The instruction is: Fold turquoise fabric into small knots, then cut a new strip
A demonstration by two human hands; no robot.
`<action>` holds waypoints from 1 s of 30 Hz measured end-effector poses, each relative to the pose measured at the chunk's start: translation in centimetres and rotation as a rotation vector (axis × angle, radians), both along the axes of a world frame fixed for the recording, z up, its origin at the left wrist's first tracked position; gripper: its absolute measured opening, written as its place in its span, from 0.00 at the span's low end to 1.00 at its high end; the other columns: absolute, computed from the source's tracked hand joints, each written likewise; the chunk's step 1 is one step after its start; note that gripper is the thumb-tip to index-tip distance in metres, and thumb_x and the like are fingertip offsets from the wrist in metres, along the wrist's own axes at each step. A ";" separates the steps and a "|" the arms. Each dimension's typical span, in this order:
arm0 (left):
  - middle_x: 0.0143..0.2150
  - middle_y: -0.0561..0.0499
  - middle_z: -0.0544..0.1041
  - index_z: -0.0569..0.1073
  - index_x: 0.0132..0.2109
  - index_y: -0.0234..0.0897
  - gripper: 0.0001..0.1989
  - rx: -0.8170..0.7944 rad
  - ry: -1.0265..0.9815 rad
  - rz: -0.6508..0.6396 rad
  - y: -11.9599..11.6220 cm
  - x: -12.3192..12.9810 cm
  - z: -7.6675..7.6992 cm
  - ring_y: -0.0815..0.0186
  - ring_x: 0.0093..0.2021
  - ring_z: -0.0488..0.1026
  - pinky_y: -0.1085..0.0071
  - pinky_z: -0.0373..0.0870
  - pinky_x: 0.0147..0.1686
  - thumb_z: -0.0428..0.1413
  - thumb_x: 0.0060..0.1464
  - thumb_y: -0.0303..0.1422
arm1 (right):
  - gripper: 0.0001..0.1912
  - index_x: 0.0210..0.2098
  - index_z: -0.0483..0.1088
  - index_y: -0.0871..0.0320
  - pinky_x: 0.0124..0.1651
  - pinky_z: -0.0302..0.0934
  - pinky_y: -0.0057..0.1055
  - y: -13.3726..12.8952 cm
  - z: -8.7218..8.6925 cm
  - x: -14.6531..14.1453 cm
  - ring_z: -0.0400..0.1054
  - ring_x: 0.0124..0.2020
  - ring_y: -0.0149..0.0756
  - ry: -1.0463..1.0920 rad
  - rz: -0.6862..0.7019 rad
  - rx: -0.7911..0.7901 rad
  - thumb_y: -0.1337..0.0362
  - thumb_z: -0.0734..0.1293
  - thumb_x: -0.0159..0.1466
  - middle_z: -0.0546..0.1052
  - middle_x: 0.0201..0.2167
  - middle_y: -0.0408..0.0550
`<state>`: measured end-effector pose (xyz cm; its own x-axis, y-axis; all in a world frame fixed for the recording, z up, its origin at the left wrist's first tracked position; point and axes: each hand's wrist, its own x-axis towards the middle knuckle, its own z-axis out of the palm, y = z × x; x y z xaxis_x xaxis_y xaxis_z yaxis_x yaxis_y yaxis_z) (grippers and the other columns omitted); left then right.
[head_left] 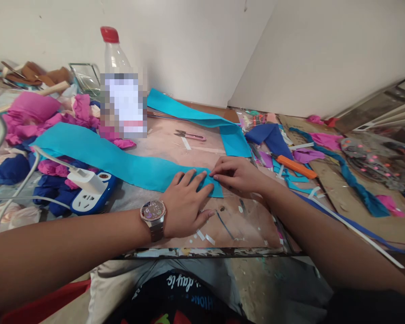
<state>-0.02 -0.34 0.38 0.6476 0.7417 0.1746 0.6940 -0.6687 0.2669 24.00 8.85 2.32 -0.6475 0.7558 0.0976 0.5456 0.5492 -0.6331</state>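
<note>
A long turquoise fabric strip (131, 166) lies across the table, its right end under my hands. My left hand (185, 202), with a watch on the wrist, rests on the strip with its fingers spread. Thumb and fingertips of my right hand (234, 173) are pinched together at the strip's upper edge, near its right end. Behind, a second turquoise strip (189, 113) lies folded at an angle. Small pink thread snips (194, 136) rest on the table between the two strips.
On the left are a power strip (91, 198) with a white charger, cables and bunched pink and blue fabric. A red-capped bottle (116, 56) stands behind a blurred phone. To the right lie an orange cutter (296, 166), fabric scraps and a white stick (357, 229).
</note>
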 end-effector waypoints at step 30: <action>0.76 0.33 0.59 0.66 0.68 0.39 0.29 -0.014 0.013 -0.017 -0.1 0.0 -0.2 0.40 0.76 0.56 0.39 0.53 0.71 0.50 0.67 0.50 | 0.12 0.50 0.83 0.51 0.54 0.70 0.43 0.3 -0.3 1.0 0.77 0.50 0.42 0.019 0.270 0.229 0.63 0.69 0.70 0.83 0.48 0.52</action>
